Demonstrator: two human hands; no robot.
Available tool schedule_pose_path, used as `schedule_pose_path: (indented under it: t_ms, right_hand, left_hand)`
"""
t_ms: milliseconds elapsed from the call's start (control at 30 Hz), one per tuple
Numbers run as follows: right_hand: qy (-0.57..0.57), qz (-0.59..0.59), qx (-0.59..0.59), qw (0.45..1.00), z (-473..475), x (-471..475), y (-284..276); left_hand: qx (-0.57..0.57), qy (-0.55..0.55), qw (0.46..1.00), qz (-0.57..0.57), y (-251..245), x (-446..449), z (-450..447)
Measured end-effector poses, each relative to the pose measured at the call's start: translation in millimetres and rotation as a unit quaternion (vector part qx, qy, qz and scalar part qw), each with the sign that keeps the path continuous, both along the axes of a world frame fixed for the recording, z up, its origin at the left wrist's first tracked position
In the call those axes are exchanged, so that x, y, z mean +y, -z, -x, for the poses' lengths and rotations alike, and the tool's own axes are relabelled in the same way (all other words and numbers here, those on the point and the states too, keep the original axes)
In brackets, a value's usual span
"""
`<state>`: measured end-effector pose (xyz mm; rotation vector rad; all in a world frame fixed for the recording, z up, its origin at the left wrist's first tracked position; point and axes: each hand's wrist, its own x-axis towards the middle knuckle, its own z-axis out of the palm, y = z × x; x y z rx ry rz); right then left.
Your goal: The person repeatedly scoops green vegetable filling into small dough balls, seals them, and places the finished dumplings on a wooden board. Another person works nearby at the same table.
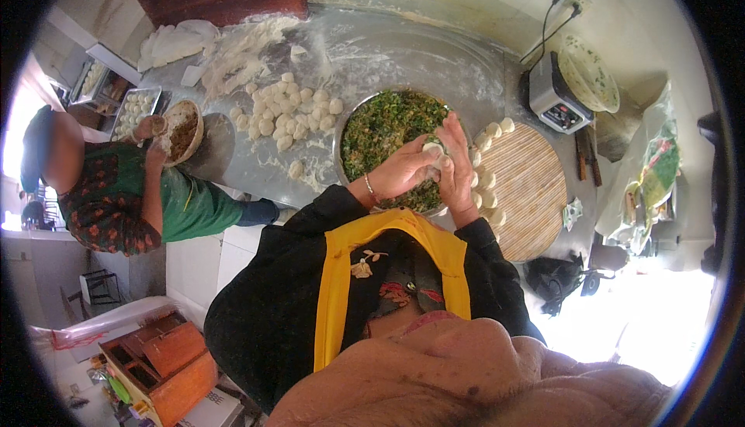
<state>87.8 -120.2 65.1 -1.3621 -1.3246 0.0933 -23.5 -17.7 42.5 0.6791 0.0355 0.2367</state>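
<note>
Both of my hands meet over a wide metal bowl [336,153] heaped with chopped green filling [390,130]. Between them is a small white dough piece [433,149] with a little green filling showing at its top. My left hand [404,165] cups it from the left, thumb and fingers against the dough. My right hand [457,165] touches it from the other side with the thumb, its fingers raised. Right of the bowl, several shaped buns [488,180] line the left edge of a round slatted bamboo board [529,188].
Several dough balls [285,107] lie on the floured metal table [372,37] to the left. A co-worker [116,194] there handles dough above a bowl of brown filling [183,130], near a tray of buns [137,110]. At right stand a silver appliance [556,98] and a clear plastic bowl [588,75].
</note>
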Motion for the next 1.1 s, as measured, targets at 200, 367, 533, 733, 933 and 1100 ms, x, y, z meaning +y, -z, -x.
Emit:
schedule_pose_path:
  t_ms: [200,367,533,733,933,1100]
  right_hand:
    - [-0.029,0.029,0.031,0.999,-11,-3,19]
    - [0.003,-0.025,0.032,0.999,-1,4,9]
    - [-0.068,0.033,0.043,0.996,-6,0,-1]
    - [-0.077,0.041,0.042,0.995,-18,1,17]
    - [0.007,0.019,0.022,1.0,-6,4,7]
    - [-0.014,0.07,-0.003,0.997,-5,5,10]
  left_hand:
    - [0.031,-0.023,0.998,-0.042,-7,-7,1]
    - [0.057,-0.02,0.997,-0.043,-17,-3,3]
    - [0.048,0.005,0.992,-0.119,-17,5,1]
    - [0.078,-0.04,0.994,-0.071,-10,-6,-1]
    - [0.067,-0.033,0.993,-0.091,-12,-1,2]
    - [0.08,-0.024,0.996,-0.04,-10,2,6]
